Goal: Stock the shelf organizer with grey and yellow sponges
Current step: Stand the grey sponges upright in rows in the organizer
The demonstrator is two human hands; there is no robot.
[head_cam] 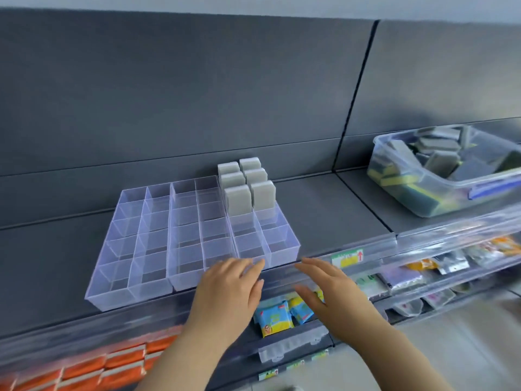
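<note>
The clear shelf organizer (158,249) is set mid-frame on the dark shelf (324,210), six grey sponges (245,184) are stood upright in its far right compartments, a bin (423,176) of loose sponges is placed at right, and the left hand (228,289) and right hand (327,286) are held released at lower centre.

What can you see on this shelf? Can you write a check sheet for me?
Surface: dark grey shelf, the organizer sits on it.
Job's things: clear organizer, six grey sponges upright in its back right compartments; bin of grey and yellow sponges at right.
Clutter: nothing seen.
Hands: left hand and right hand both open, holding nothing, by the shelf's front edge.
Cables: nothing seen.
Surroundings: blue packets and orange packs on lower shelves.
</note>
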